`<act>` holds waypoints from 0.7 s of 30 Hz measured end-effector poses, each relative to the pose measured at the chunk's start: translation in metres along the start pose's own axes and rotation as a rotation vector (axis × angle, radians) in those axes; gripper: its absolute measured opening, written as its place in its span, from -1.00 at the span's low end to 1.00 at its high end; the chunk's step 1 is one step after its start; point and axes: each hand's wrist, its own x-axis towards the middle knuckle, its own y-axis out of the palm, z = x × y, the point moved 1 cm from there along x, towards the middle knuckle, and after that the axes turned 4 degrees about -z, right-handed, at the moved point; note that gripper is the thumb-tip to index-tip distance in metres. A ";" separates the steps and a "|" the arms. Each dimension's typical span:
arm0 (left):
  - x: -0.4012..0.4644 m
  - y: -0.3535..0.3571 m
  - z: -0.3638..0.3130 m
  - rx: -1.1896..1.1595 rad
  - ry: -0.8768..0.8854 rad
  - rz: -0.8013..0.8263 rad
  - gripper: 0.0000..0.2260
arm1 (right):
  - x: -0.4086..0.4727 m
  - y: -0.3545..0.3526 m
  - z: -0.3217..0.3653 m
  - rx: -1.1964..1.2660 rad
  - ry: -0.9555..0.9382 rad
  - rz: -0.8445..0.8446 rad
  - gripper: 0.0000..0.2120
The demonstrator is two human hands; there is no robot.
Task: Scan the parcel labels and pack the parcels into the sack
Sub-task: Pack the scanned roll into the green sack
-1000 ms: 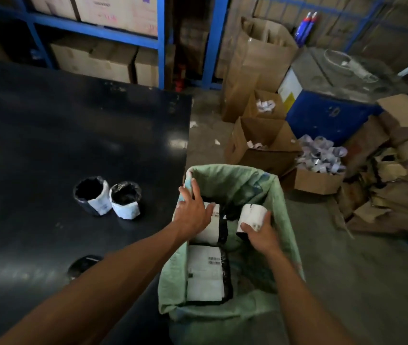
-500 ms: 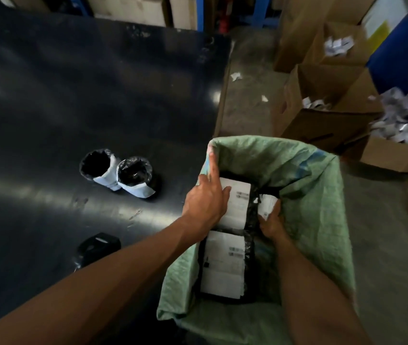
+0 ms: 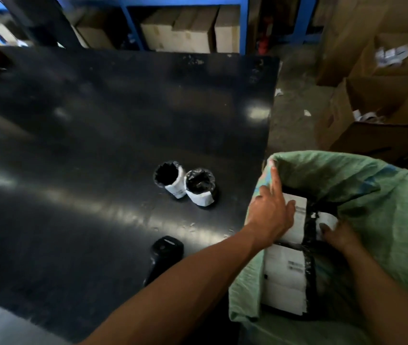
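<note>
A green woven sack [image 3: 362, 185] stands open at the right edge of the black table [image 3: 98, 135]. Inside lie black-wrapped parcels with white labels, one near the front [image 3: 285, 277] and one further back [image 3: 297, 220]. My left hand [image 3: 270, 212] rests on the back parcel, its forefinger against the sack's left rim. My right hand [image 3: 339, 236] is deep in the sack, fingers around a small white-labelled parcel [image 3: 327, 220]. Two small round parcels [image 3: 170, 178] [image 3: 200, 189] stand side by side on the table. A black handheld scanner [image 3: 164, 252] lies on the table near my left forearm.
Open cardboard boxes [image 3: 377, 115] with paper scraps stand on the concrete floor to the right of the table. Blue shelving [image 3: 244, 23] with cartons runs behind the table.
My view has swung left, so the sack now sits further right. My right hand has pushed the small parcel lower into the sack. My left hand stays on the back parcel.
</note>
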 end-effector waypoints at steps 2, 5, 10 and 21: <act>-0.004 -0.007 0.002 -0.137 0.007 0.119 -0.13 | -0.051 -0.034 0.049 0.056 0.013 -0.051 -0.31; -0.005 -0.033 0.019 -0.243 0.038 0.361 -0.12 | -0.096 -0.062 0.093 0.115 -0.067 -0.122 -0.37; 0.011 -0.082 0.081 -0.346 0.097 0.228 -0.34 | -0.193 -0.093 0.176 0.210 -0.283 -0.270 -0.47; 0.027 -0.151 0.283 0.284 0.190 0.162 -0.10 | -0.365 0.073 0.260 -0.015 -0.451 0.238 -0.44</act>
